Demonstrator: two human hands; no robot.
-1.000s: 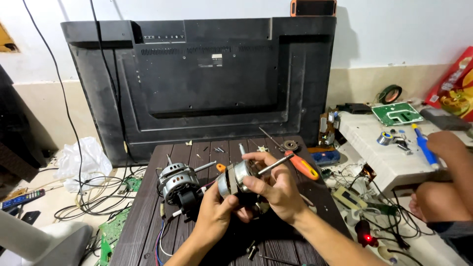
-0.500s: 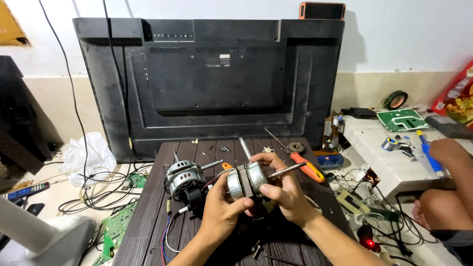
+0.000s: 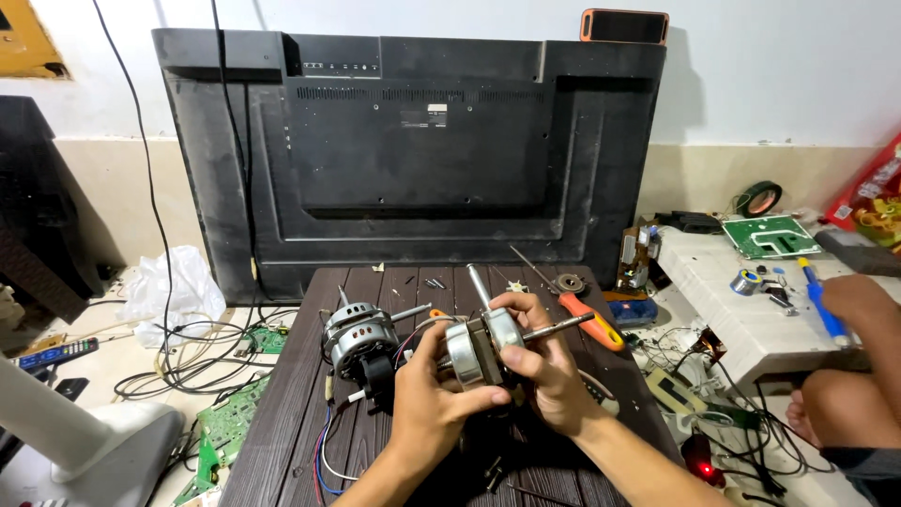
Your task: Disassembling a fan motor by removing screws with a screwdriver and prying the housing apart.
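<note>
My left hand (image 3: 434, 406) and my right hand (image 3: 546, 364) both grip a round silver motor part (image 3: 481, 345) with a steel shaft sticking out to the right, held just above the dark wooden table (image 3: 282, 422). To its left on the table lies a second motor body (image 3: 355, 340) with a black block and coloured wires trailing toward the front edge. An orange-handled screwdriver (image 3: 589, 319) lies behind my right hand.
A large black television back (image 3: 413, 160) leans on the wall behind the table, a phone (image 3: 624, 25) on top. Another person's leg (image 3: 845, 413) is at the right by a white board (image 3: 751, 319) with tools, tape and a circuit board. Cables and boards litter the floor at left.
My hands have turned the silver motor part slightly and lifted it a little; the shaft now points right. The view has shifted a bit to the left.
</note>
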